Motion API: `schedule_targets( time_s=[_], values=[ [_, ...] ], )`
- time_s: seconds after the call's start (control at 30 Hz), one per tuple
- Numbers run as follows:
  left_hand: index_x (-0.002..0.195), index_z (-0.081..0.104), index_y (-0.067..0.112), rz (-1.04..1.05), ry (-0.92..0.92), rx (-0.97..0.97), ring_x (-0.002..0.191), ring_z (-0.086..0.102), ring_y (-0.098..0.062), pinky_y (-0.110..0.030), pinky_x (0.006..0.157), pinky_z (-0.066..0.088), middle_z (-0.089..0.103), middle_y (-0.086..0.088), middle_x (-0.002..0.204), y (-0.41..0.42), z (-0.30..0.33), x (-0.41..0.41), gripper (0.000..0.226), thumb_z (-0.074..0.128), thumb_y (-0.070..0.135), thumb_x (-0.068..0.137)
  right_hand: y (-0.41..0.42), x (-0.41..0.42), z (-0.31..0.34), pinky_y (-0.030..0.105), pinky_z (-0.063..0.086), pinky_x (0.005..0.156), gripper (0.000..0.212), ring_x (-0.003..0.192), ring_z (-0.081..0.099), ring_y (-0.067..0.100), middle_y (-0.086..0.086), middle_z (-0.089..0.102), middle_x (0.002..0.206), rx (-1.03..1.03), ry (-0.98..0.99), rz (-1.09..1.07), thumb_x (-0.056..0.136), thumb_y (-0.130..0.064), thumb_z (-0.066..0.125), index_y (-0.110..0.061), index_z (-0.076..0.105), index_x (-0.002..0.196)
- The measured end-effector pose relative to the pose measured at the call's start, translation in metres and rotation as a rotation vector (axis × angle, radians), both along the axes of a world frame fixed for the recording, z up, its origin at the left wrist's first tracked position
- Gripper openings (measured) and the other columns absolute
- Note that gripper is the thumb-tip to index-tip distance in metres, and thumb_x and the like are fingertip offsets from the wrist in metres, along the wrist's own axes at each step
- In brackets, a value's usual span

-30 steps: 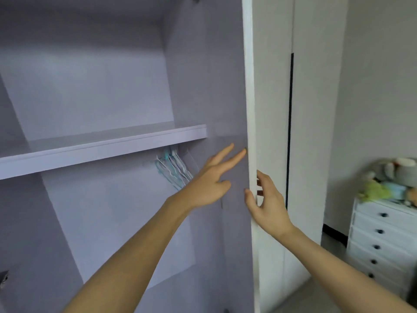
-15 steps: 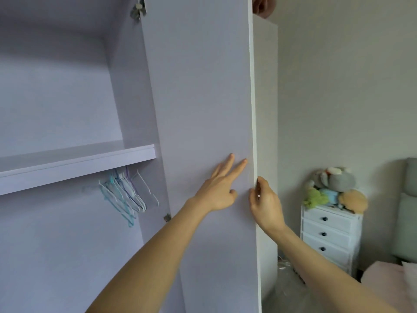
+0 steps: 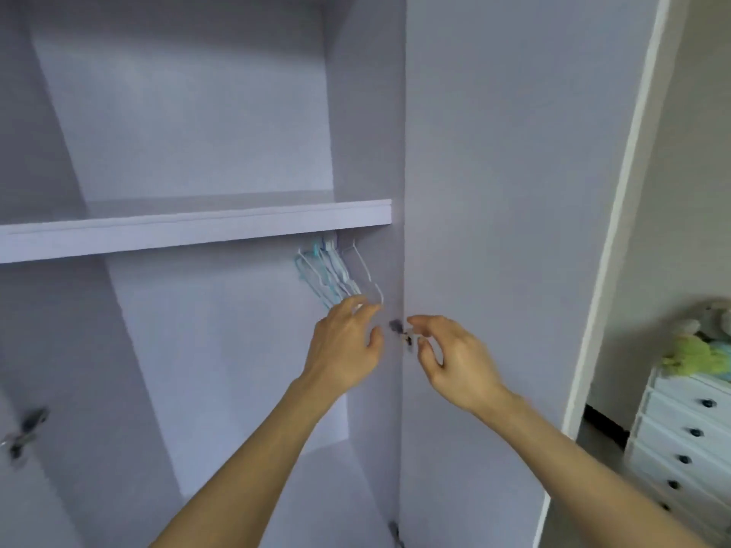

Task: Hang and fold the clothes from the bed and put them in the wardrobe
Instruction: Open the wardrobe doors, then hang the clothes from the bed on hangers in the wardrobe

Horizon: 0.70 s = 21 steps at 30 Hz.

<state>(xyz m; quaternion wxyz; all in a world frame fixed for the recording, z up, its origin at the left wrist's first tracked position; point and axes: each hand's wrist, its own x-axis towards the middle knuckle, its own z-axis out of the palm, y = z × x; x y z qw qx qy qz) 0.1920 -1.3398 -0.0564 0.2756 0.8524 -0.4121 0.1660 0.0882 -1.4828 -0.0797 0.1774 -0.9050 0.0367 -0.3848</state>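
The wardrobe (image 3: 205, 144) stands open, its pale lilac interior divided by a shelf (image 3: 197, 227) that runs across at mid height. Under the shelf's right end hangs a tight bunch of wire hangers (image 3: 328, 274), light blue and white, close against the inner side wall. No clothes or bed appear in the view.

The left hand (image 3: 344, 350) reaches up to the bottom of that bunch, fingers loosely curled, fingertips at the lower bend of the nearest white hanger; whether it actually grips the wire cannot be told through the blur. The right hand (image 3: 455, 357) is just beside it on the other side of the hinge line, fingers relaxed and partly bent, holding nothing, in front of the opened door (image 3: 506, 231). A dark metal hinge (image 3: 399, 330) sits between the two hands.

Another hinge (image 3: 23, 429) shows at the far left edge. To the right, past the door's white edge, a white chest of drawers (image 3: 688, 437) with dark knobs carries soft toys (image 3: 700, 342), one of them green.
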Motion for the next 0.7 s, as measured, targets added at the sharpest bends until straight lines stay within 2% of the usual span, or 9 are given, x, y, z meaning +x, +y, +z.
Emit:
schedule_targets(
  time_s=[0.07,0.17,0.27,0.33,0.43,0.57,0.7],
  values=[
    [0.137,0.047,0.021,0.12,0.107,-0.002,0.133,0.037,-0.019,-0.031,0.108,0.032,0.036,0.001,0.148,0.049,-0.023,0.01,0.041,0.046,0.024,0.097,0.029,0.024,-0.017,0.033,0.048,0.088,0.042,0.106,0.058,0.02,-0.002,0.065,0.113,0.046,0.199,0.135,0.09,-0.031,0.037,-0.015,0.059,0.122],
    [0.135,0.048,0.02,0.327,0.24,-0.009,0.126,0.045,-0.018,-0.034,0.103,0.039,0.044,0.002,0.142,0.131,-0.062,0.017,0.038,0.046,0.023,0.097,0.084,0.066,-0.05,0.031,0.045,0.093,0.028,0.104,0.058,0.011,-0.01,0.064,0.112,0.035,0.447,0.35,0.095,-0.023,0.047,-0.021,0.059,0.12],
    [0.135,0.048,0.021,0.572,0.374,0.005,0.122,0.05,-0.021,-0.035,0.1,0.041,0.047,0.001,0.14,0.216,-0.102,0.001,0.039,0.045,0.024,0.097,0.153,0.103,-0.082,0.032,0.046,0.092,0.021,0.098,0.058,0.007,-0.018,0.063,0.106,0.013,0.598,0.599,0.095,-0.026,0.046,-0.026,0.062,0.109],
    [0.135,0.049,0.02,0.719,0.45,0.002,0.121,0.051,-0.023,-0.034,0.1,0.041,0.049,-0.002,0.138,0.262,-0.125,-0.016,0.039,0.046,0.025,0.096,0.197,0.118,-0.097,0.031,0.046,0.088,0.019,0.094,0.059,0.012,-0.015,0.064,0.101,-0.007,0.682,0.736,0.096,-0.027,0.046,-0.025,0.062,0.106],
    [0.132,0.052,0.019,0.988,0.537,-0.065,0.119,0.054,-0.024,-0.032,0.1,0.041,0.054,-0.004,0.134,0.327,-0.159,-0.063,0.037,0.048,0.024,0.096,0.272,0.128,-0.117,0.029,0.046,0.083,0.021,0.091,0.06,0.017,-0.004,0.066,0.1,-0.083,0.802,0.963,0.096,-0.025,0.047,-0.023,0.063,0.108],
    [0.126,0.058,0.015,1.325,0.62,-0.242,0.114,0.056,-0.025,-0.03,0.097,0.042,0.059,-0.007,0.124,0.367,-0.194,-0.142,0.033,0.049,0.019,0.095,0.35,0.12,-0.15,0.035,0.048,0.09,0.023,0.097,0.064,0.016,-0.003,0.069,0.103,-0.184,0.873,1.246,0.094,-0.024,0.047,-0.023,0.065,0.109],
    [0.128,0.056,0.018,1.764,0.658,-0.439,0.113,0.056,-0.02,-0.028,0.094,0.042,0.059,-0.002,0.125,0.366,-0.238,-0.261,0.033,0.048,0.021,0.095,0.423,0.059,-0.183,0.035,0.048,0.089,0.025,0.098,0.062,0.016,-0.004,0.068,0.104,-0.464,0.982,1.589,0.096,-0.028,0.044,-0.024,0.064,0.111]
  ],
)
